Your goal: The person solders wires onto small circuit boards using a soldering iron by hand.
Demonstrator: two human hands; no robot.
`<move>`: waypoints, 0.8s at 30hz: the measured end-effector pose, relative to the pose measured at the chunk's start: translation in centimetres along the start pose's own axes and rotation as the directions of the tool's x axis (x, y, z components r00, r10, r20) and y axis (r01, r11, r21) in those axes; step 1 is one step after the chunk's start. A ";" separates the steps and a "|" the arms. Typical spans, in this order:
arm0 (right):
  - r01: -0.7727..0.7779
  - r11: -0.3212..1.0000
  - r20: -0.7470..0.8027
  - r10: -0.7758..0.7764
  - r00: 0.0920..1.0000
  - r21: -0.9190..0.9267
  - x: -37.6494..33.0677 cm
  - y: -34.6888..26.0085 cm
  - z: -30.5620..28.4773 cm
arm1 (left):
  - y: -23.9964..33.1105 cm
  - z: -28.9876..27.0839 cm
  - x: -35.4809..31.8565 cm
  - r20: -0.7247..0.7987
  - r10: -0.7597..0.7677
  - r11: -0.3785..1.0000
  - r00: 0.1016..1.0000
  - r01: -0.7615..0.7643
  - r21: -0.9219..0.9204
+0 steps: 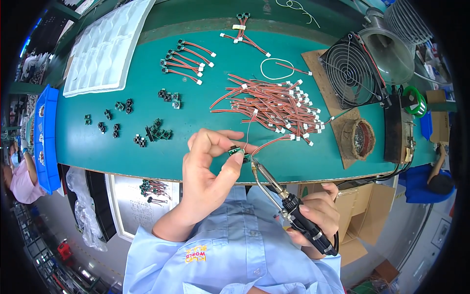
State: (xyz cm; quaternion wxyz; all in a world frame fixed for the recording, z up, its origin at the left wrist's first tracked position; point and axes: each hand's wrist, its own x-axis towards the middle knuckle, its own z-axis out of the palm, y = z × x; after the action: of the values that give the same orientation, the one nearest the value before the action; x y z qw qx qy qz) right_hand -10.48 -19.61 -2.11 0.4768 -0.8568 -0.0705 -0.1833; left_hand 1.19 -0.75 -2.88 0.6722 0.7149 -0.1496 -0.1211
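Observation:
Between the thumb and fingers of my left hand (208, 169) is a small green circuit board (236, 150), held over the mat's front edge. A red-and-black wire lead with a white plug (292, 137) runs from the mat to that board. My right hand (316, 215) is wrapped round the black handle of a soldering iron (306, 220), which has a thin metal feed tube beside its shaft. The iron's tip meets the board's right end; the exact contact point is too small to make out.
A heap of wire leads (274, 105) lies beyond my hands. Loose small boards (159, 131) and boards with wires (183, 61) sit to the left, near a white plastic tray (105, 54) and a blue bin (46, 142). At right stand a fan (348, 71) and a round tip-cleaning pot (357, 139).

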 end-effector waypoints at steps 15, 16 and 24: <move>0.010 1.000 -0.003 -0.010 1.000 0.001 -0.5 0.0 -0.2 | 0.2 0.1 -0.1 -0.005 0.009 1.000 1.000 -0.009 0.009; 0.009 1.000 -0.006 -0.009 1.000 0.003 -0.5 0.0 -0.2 | 0.2 0.1 -0.1 -0.005 0.009 1.000 1.000 -0.009 0.007; 0.009 1.000 -0.014 -0.009 1.000 0.001 -0.5 0.0 -0.3 | 0.9 0.8 -0.1 -0.067 -0.135 0.977 0.989 0.122 -0.174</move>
State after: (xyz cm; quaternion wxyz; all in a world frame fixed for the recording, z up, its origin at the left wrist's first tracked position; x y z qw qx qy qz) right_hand -11.03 -19.83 -2.17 0.4769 -0.8549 -0.0713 -0.1913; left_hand 0.73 -1.44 -2.07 0.7268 0.6674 -0.0658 -0.1486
